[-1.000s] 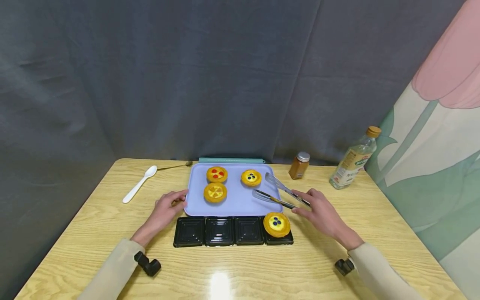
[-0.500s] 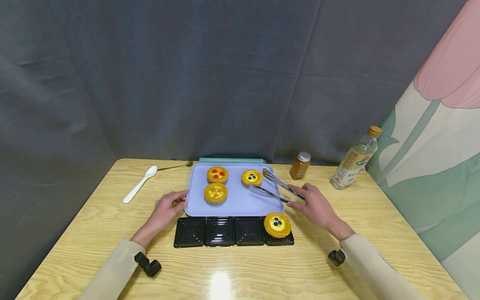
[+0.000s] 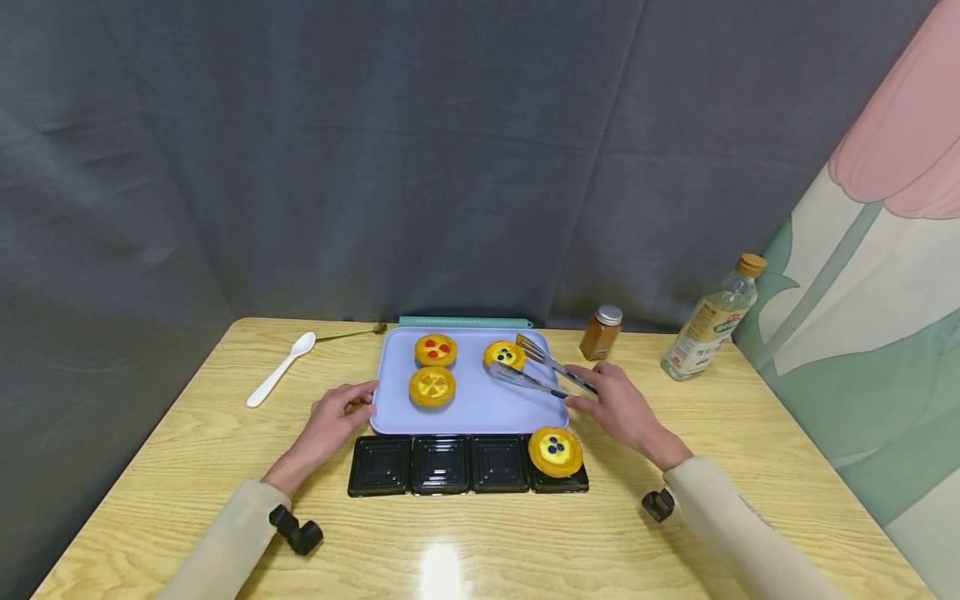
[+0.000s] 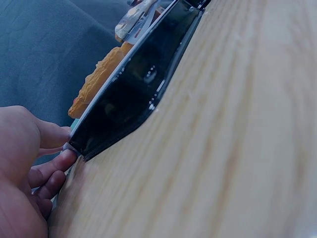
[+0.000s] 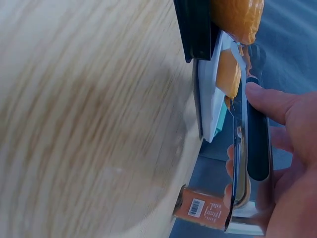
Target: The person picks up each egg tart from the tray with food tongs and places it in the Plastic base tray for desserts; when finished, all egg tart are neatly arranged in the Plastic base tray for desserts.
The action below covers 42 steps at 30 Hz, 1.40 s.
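My left hand [image 3: 333,421] pinches the left rim of the lilac tray [image 3: 480,412]; the left wrist view shows the thumb [image 4: 54,135] and fingertips at the tray's corner. In my right hand [image 3: 618,404] are metal tongs [image 3: 525,381] with dark grips, held by thumb and fingers. The tongs' ends stand apart on either side of a blueberry-topped tart [image 3: 495,353] on the tray's right half. A red-topped tart [image 3: 436,352] and an orange-topped tart [image 3: 432,387] sit on the tray's left half. Another blueberry-topped tart [image 3: 555,452] lies in the rightmost compartment of the black plastic container [image 3: 439,464].
A white spoon [image 3: 281,371] and a thin dark-ended utensil [image 3: 352,333] lie left of the tray. Behind it is a teal strip [image 3: 465,322]. A spice jar [image 3: 601,333] and a clear bottle [image 3: 708,321] stand at the back right, before the grey curtain [image 3: 480,167].
My right hand has moved left with the tongs, whose ends now reach around the blueberry-topped tart on the tray. My left hand has stayed at the tray's rim.
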Tool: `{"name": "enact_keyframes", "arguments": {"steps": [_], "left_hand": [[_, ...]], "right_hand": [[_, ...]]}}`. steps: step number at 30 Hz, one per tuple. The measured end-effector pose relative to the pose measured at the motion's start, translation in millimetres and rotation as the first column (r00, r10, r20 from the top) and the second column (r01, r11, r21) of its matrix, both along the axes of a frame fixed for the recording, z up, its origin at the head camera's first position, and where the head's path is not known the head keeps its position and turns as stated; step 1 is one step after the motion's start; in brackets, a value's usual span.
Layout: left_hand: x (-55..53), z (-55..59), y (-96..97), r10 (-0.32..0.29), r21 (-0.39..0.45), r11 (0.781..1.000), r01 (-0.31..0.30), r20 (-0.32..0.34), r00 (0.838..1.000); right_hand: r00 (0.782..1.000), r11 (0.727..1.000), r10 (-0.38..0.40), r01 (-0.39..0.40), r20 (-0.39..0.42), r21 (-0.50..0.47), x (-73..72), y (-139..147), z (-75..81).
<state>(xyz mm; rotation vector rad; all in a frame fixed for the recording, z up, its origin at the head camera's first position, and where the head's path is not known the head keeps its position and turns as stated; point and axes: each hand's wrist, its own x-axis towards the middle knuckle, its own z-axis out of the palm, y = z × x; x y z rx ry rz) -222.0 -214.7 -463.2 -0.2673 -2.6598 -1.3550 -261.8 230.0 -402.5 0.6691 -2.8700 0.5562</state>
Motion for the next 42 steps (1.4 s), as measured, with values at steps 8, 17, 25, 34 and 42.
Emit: {"name": "enact_keyframes", "arguments": {"steps": [8,17,25,34,42], "left_hand": [[0.1,0.6,0.5,-0.01,0.0,1.0,0.01,-0.008,1.0],[1.0,1.5,0.8,-0.004,-0.003,1.0,0.004,0.002,1.0],[0.5,0.4,0.6,0.003,-0.001,1.0,-0.003,-0.003,1.0],[1.2,0.9,-0.4,-0.003,0.008,1.0,0.003,-0.002,1.0],[1.0,2.4,0.9,0.003,-0.002,1.0,-0.003,0.002,1.0]], "right_hand": [[1.0,0.999,-0.022,0.022,-0.01,0.024,-2.1,-3.6,-0.8],[0.999,1.0,-0.021,0.021,-0.027,0.01,0.3,-4.7,-1.1],[1.0,1.0,-0.025,0.025,-0.017,0.014,2.3,-3.1,-2.3],[0.999,1.0,-0.005,0.005,-0.035,0.003,4.2,0.4,-3.5],[0.998,1.0,0.02,-0.021,-0.052,-0.016,9.8,2.7,-3.3]]}}
